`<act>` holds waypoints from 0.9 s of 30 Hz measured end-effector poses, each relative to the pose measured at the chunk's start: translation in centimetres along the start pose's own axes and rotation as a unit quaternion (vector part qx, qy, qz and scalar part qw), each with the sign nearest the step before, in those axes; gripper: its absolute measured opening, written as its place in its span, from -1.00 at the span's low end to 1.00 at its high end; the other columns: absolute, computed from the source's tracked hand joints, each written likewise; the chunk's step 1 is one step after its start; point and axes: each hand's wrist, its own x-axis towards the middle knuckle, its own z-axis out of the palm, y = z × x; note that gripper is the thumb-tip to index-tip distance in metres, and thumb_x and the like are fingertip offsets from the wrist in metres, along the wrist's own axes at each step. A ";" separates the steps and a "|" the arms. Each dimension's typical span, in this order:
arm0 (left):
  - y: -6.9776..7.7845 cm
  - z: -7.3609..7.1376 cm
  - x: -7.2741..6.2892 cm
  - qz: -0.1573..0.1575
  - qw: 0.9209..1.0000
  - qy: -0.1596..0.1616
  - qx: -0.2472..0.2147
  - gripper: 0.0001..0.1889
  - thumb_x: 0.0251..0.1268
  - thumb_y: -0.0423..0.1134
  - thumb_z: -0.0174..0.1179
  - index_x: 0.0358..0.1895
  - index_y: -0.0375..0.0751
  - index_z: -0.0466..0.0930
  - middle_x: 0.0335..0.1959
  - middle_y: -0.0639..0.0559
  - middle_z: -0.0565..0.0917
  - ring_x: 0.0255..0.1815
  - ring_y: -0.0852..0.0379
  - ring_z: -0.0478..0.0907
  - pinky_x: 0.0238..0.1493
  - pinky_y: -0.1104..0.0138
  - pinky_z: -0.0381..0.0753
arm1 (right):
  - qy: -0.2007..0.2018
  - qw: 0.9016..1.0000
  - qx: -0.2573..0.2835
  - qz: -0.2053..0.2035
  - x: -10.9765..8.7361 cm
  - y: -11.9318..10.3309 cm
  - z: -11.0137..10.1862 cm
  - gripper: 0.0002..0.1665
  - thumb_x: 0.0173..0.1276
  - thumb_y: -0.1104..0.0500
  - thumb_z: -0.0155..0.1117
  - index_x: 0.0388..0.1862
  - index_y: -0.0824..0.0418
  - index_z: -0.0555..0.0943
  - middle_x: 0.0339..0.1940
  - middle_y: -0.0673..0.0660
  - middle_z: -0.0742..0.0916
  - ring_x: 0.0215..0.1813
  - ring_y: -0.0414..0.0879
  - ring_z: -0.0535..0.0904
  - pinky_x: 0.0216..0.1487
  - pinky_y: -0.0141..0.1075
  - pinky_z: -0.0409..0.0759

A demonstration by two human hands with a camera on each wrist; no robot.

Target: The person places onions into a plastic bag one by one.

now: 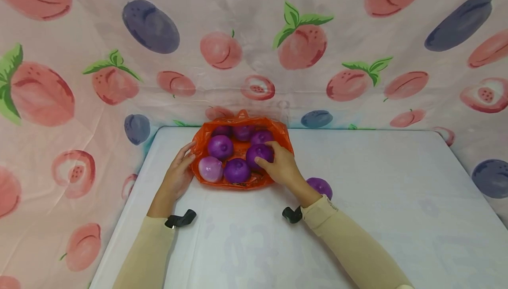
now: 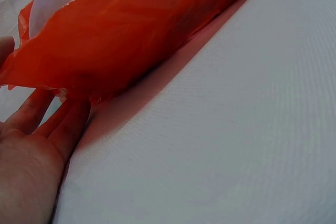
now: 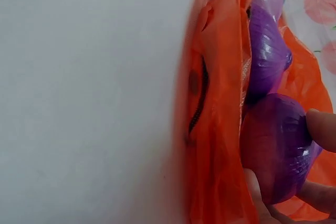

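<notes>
An orange plastic bag point(image 1: 242, 187) lies with its mouth spread, holding several shiny purple onions point(image 1: 220, 147). One paler onion point(image 1: 211, 168) sits at its front left. My right hand point(image 1: 283, 163) grips a dark purple onion point(image 1: 259, 156) inside the bag's right side, thumb on one side and fingers round the other. The right wrist view shows this onion point(image 3: 275, 148) against the bag's wall. At the bag's left edge, my left hand point(image 1: 179, 174) holds the plastic between thumb and fingers; in the left wrist view some fingertips are hidden behind the orange plastic point(image 2: 105, 51).
Another purple onion point(image 1: 319, 187) lies on the white table point(image 1: 381, 183), partly hidden by my right forearm. Behind the bag rises a fruit-printed cloth point(image 1: 254, 68), which also hangs along the sides. Black wrist mounts point(image 1: 180, 218) stick out from both wrists.
</notes>
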 end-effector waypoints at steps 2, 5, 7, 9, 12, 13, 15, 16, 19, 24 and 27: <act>0.0 0.0 0.0 -0.001 1.000 0.002 0.002 -0.51 0.67 -0.19 -0.08 0.57 0.05 0.20 0.45 0.11 0.32 0.45 0.19 0.30 0.35 0.53 0.45 | 0.001 1.000 -0.004 -0.002 0.2 0.0 0.1 -0.24 0.42 -0.11 0.37 0.46 0.15 0.36 0.38 0.28 0.57 0.41 0.23 0.49 0.40 0.13 0.51; 0.0 -0.1 0.0 -0.001 1.000 0.000 0.002 -0.49 0.67 -0.19 -0.09 0.58 0.04 0.18 0.45 0.12 0.32 0.46 0.20 0.29 0.35 0.54 0.44 | 0.004 1.000 -0.010 -0.008 0.5 0.1 0.3 -0.24 0.42 -0.10 0.36 0.46 0.18 0.36 0.38 0.30 0.58 0.41 0.23 0.49 0.42 0.13 0.49; 0.0 -0.1 0.0 0.000 1.000 0.000 -0.001 -0.49 0.67 -0.20 -0.09 0.59 0.02 0.17 0.44 0.12 0.33 0.45 0.20 0.30 0.36 0.54 0.43 | 0.006 1.000 -0.015 -0.011 0.7 0.0 0.5 -0.23 0.43 -0.10 0.36 0.47 0.20 0.35 0.37 0.31 0.57 0.42 0.24 0.49 0.43 0.13 0.48; 0.0 -0.1 0.0 0.001 1.000 0.001 -0.003 -0.49 0.68 -0.21 -0.10 0.59 -0.01 0.15 0.42 0.12 0.34 0.44 0.21 0.31 0.36 0.54 0.43 | 0.005 1.000 -0.018 -0.012 1.0 0.0 0.7 -0.22 0.43 -0.10 0.35 0.48 0.21 0.34 0.38 0.32 0.57 0.42 0.25 0.48 0.43 0.14 0.47; 0.0 -0.1 0.0 -0.001 1.000 0.005 -0.006 -0.49 0.68 -0.22 -0.10 0.58 -0.03 0.16 0.39 0.12 0.37 0.41 0.20 0.33 0.36 0.53 0.44 | 0.004 1.000 -0.025 -0.013 1.4 0.0 1.0 -0.21 0.45 -0.11 0.33 0.50 0.22 0.32 0.39 0.32 0.55 0.43 0.25 0.47 0.44 0.14 0.47; 0.0 -0.1 0.0 -0.001 1.000 0.005 -0.006 -0.49 0.68 -0.22 -0.10 0.58 -0.03 0.16 0.38 0.12 0.37 0.41 0.19 0.34 0.36 0.52 0.44 | 0.003 1.000 -0.026 -0.012 1.6 -0.1 1.1 -0.20 0.45 -0.12 0.32 0.50 0.22 0.31 0.39 0.32 0.55 0.44 0.25 0.47 0.44 0.14 0.47; 0.0 -0.1 -0.1 -0.003 1.000 0.006 -0.006 -0.49 0.67 -0.22 -0.10 0.58 -0.02 0.16 0.38 0.13 0.38 0.40 0.19 0.34 0.35 0.52 0.46 | 0.005 1.000 -0.028 -0.010 1.9 -0.1 1.4 -0.20 0.46 -0.12 0.31 0.50 0.22 0.31 0.39 0.33 0.55 0.44 0.24 0.47 0.44 0.14 0.46; 0.1 -0.1 -0.1 -0.004 1.000 0.007 -0.005 -0.49 0.67 -0.21 -0.09 0.58 -0.02 0.16 0.38 0.13 0.38 0.40 0.19 0.35 0.35 0.51 0.46 | 0.005 1.000 -0.029 -0.009 2.0 -0.1 1.5 -0.20 0.46 -0.13 0.31 0.51 0.22 0.31 0.40 0.33 0.54 0.44 0.24 0.47 0.45 0.14 0.46; 0.1 -0.1 -0.1 -0.007 1.000 0.008 -0.003 -0.49 0.67 -0.20 -0.09 0.58 -0.01 0.16 0.37 0.13 0.38 0.41 0.18 0.34 0.34 0.51 0.46 | 0.005 1.000 -0.027 -0.003 2.2 -0.3 1.7 -0.19 0.47 -0.12 0.29 0.53 0.22 0.29 0.41 0.34 0.54 0.45 0.23 0.46 0.45 0.13 0.45; 0.2 0.1 -0.1 -0.009 1.000 0.009 -0.006 -0.49 0.67 -0.21 -0.09 0.58 -0.01 0.16 0.37 0.13 0.37 0.42 0.17 0.32 0.35 0.52 0.45 | 0.001 1.000 -0.023 0.007 2.5 -0.3 1.9 -0.19 0.48 -0.12 0.28 0.55 0.21 0.28 0.43 0.33 0.52 0.47 0.23 0.44 0.47 0.13 0.43; 0.2 0.0 -0.1 -0.008 1.000 0.008 -0.006 -0.49 0.68 -0.21 -0.10 0.58 -0.01 0.16 0.38 0.12 0.36 0.43 0.16 0.31 0.35 0.52 0.45 | 0.001 1.000 -0.020 0.008 2.7 -0.3 2.0 -0.19 0.48 -0.12 0.28 0.55 0.19 0.28 0.43 0.32 0.52 0.48 0.22 0.43 0.48 0.13 0.42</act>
